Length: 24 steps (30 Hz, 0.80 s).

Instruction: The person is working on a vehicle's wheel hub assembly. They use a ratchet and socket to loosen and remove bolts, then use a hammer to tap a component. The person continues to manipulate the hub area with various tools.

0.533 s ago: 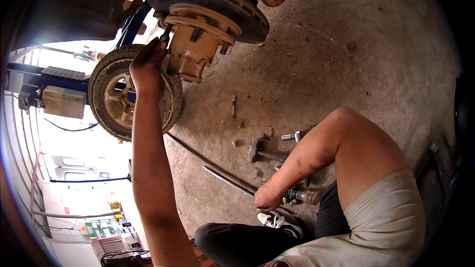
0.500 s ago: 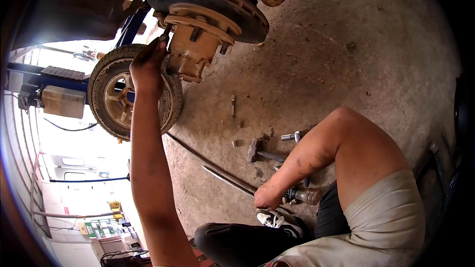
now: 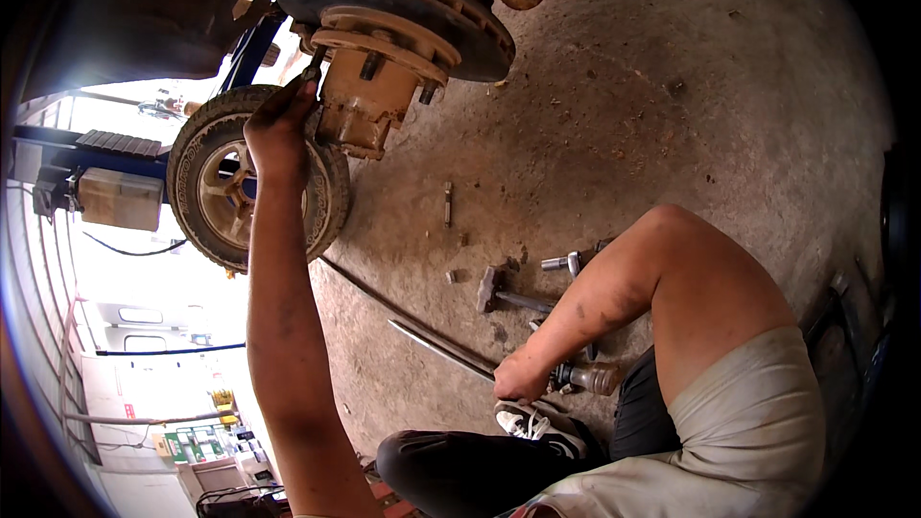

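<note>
My left hand [image 3: 283, 125] reaches up to the rusty wheel hub [image 3: 360, 101], below a brake disc [image 3: 403, 10]. Its thumb and fingers pinch the end of a wheel stud [image 3: 318, 58] on the hub's left side; whether a nut is there is hidden. Two more studs stick out of the hub flange. Low in the middle, my right hand [image 3: 521, 376] is closed in a fist at the near end of a shiny metal bar [image 3: 436, 345]. The bar points away to the upper left, beside a longer dark bar [image 3: 384, 297].
A tyre on its rim [image 3: 182, 173] stands behind my left forearm. On the concrete lie a hammer [image 3: 488, 290], a socket [image 3: 556, 264], a small metal piece [image 3: 448, 204] and a brownish cylindrical tool part [image 3: 600, 379]. My shoe [image 3: 526, 422] sits just below my right hand.
The view has shifted slightly, so hub, tyre and floor tools appear a little further left. Both hands keep their places, the left at the stud and the right at the bar.
</note>
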Each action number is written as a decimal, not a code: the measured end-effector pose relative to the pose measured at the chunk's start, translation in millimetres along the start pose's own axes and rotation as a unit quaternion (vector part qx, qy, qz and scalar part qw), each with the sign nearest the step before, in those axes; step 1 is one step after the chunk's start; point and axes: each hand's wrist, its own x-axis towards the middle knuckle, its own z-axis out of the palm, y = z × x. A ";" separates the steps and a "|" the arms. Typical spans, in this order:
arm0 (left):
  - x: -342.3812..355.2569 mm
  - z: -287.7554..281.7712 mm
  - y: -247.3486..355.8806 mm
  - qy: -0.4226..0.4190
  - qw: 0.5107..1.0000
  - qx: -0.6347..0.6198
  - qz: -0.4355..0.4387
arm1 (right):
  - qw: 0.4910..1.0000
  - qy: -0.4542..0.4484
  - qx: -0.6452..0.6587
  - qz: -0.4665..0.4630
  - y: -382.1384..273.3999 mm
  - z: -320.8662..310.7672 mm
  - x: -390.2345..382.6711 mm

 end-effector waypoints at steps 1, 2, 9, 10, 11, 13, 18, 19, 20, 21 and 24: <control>-0.7 -0.2 -0.5 0.005 0.999 0.037 0.023 | 1.000 -0.011 0.000 -0.001 0.6 -0.3 0.1; -2.5 1.3 0.1 0.010 0.996 0.074 0.045 | 1.000 -0.011 -0.001 -0.001 0.4 -1.1 -0.1; -9.7 12.4 -3.6 0.075 0.983 0.140 0.095 | 1.000 -0.010 0.004 0.007 -0.7 -3.4 -1.3; -10.4 12.2 -3.3 0.076 0.981 0.152 0.098 | 1.000 -0.010 0.007 0.005 -0.9 -3.8 -1.7; -11.0 12.5 -2.2 0.076 0.978 0.164 0.102 | 1.000 -0.008 0.004 0.003 -1.1 -3.8 -2.0; -12.2 12.9 -1.2 0.077 0.976 0.172 0.110 | 1.000 -0.002 -0.003 0.000 -1.3 -4.3 -2.5; -15.6 13.0 -1.4 0.069 0.987 0.108 0.102 | 1.000 -0.009 0.003 0.012 -2.0 -6.6 -2.5; -15.0 13.9 -1.8 0.071 0.982 0.128 0.116 | 1.000 -0.010 0.004 0.012 -1.5 -6.8 -2.3; -14.9 14.1 -1.8 0.075 0.978 0.147 0.131 | 1.000 -0.006 0.001 0.013 -1.1 -5.8 -1.5; -14.9 14.3 -1.6 0.079 0.972 0.166 0.145 | 1.000 -0.002 -0.002 0.014 -1.0 -4.9 -0.2; -16.0 16.4 0.6 0.086 0.972 0.168 0.137 | 1.000 0.011 -0.006 0.016 1.6 -2.1 1.5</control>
